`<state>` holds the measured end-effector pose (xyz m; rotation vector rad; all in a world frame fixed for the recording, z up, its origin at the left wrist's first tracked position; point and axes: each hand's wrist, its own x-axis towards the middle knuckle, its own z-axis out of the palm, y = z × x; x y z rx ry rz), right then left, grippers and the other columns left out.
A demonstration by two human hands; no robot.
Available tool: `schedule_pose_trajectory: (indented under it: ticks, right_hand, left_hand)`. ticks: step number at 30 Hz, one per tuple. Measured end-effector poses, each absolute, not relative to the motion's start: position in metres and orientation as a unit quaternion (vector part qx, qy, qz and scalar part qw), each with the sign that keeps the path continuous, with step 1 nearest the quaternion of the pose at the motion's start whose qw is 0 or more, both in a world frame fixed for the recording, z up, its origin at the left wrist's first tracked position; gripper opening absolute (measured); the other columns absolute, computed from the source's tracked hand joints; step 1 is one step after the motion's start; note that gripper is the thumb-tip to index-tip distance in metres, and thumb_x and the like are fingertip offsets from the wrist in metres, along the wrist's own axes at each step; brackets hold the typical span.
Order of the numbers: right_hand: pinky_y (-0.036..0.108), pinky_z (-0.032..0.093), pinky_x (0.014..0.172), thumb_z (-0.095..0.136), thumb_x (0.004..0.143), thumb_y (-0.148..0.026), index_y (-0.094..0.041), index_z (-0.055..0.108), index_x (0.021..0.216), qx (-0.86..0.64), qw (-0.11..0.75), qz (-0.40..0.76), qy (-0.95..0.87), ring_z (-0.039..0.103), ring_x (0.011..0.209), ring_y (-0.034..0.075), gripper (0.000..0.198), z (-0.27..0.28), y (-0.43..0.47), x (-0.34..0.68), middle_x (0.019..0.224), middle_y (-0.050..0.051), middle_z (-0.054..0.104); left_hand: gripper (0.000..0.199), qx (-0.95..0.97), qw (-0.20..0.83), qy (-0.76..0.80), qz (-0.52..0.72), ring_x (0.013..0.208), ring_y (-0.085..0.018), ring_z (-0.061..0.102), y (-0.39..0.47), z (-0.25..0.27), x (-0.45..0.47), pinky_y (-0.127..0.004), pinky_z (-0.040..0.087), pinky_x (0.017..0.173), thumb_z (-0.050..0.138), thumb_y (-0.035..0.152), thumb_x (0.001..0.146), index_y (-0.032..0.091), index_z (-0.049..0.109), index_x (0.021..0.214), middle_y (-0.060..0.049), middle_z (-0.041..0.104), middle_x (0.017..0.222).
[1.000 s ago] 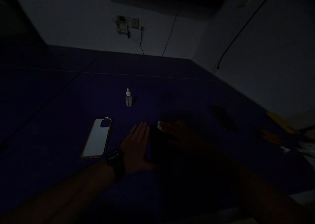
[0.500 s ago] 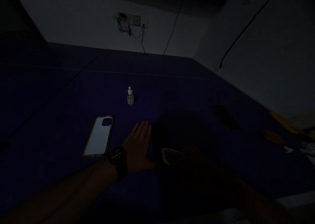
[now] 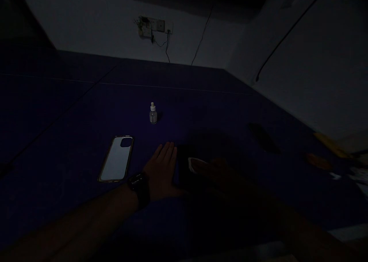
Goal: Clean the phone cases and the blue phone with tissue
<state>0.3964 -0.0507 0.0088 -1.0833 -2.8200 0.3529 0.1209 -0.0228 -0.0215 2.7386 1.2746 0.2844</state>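
My left hand [image 3: 161, 170], with a dark watch [image 3: 138, 183] on its wrist, lies flat on the purple-blue surface. Its fingers stretch forward along the left edge of a dark flat rectangle [image 3: 183, 154], perhaps a phone, hard to make out in the gloom. In deep shadow, my right hand [image 3: 218, 173] presses a white-edged cloth [image 3: 193, 164] onto that dark rectangle; most of its fingers are hard to see. A phone case [image 3: 116, 160] with a camera cutout lies left of my left hand. Farther off stands a small dropper bottle [image 3: 153, 115] with a white cap.
Another dark flat object [image 3: 263, 137] lies to the right. Beyond it are an orange-brown item [image 3: 318, 161] and a yellow item [image 3: 330, 144] near the wall. Sockets with cords [image 3: 156, 26] are on the back wall. The room is very dim.
My right hand and the cloth have slid forward along the dark rectangle, away from me. My left hand stays in place. The view has shifted very slightly.
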Motion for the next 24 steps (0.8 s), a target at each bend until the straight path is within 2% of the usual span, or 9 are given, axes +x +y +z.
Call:
schedule_pose_trajectory:
  ticks: [6,12,15,21,24]
  right_hand:
    - [0.045,0.041,0.097,0.052,0.097,-0.033,-0.033,0.014,0.162,-0.342,0.005,0.132,-0.930,0.050,0.118,0.028,0.074,0.010,-0.090,0.399,0.164,0.002,0.033]
    - [0.051,0.040,0.093,0.049,0.099,-0.034,-0.031,0.027,0.159,-0.386,0.027,0.029,-0.921,0.055,0.108,0.030,0.064,0.014,-0.035,0.382,0.159,0.004,0.042]
    - [0.053,0.039,0.094,0.043,0.102,-0.035,-0.031,0.026,0.159,-0.386,0.037,0.004,-0.922,0.055,0.109,0.031,0.060,0.015,-0.007,0.371,0.160,0.005,0.040]
    - [0.050,0.041,0.093,0.049,0.099,-0.039,-0.026,0.025,0.160,-0.351,0.037,0.048,-0.934,0.054,0.108,0.030,0.066,0.017,-0.026,0.363,0.160,0.007,0.040]
    - [0.046,0.043,0.093,0.051,0.099,-0.041,-0.028,0.018,0.161,-0.325,0.028,0.090,-0.941,0.053,0.110,0.028,0.072,0.018,-0.061,0.367,0.160,0.005,0.040]
  left_hand:
    - [0.141,0.899,0.054,0.427,0.083,0.153,-0.043,0.018,-0.023,-0.019,0.123,-0.055,0.011,0.123,0.031,0.103,0.062,-0.003,0.023,0.154,-0.031,0.021,0.162]
    - [0.138,0.902,0.052,0.421,0.087,0.153,-0.043,0.016,-0.022,-0.021,0.122,-0.054,0.010,0.124,0.035,0.101,0.064,-0.002,0.022,0.155,-0.030,0.021,0.162]
    - [0.139,0.904,0.051,0.414,0.096,0.153,-0.044,0.016,-0.022,-0.023,0.120,-0.056,0.010,0.123,0.031,0.103,0.063,0.000,0.020,0.156,-0.030,0.021,0.162]
    - [0.136,0.903,0.040,0.416,0.098,0.153,-0.043,0.018,-0.022,-0.023,0.121,-0.055,0.010,0.123,0.030,0.102,0.065,0.000,0.022,0.155,-0.030,0.022,0.162]
    - [0.133,0.902,0.038,0.420,0.088,0.153,-0.042,0.019,-0.022,-0.023,0.122,-0.052,0.010,0.124,0.032,0.099,0.068,-0.001,0.026,0.154,-0.030,0.023,0.162]
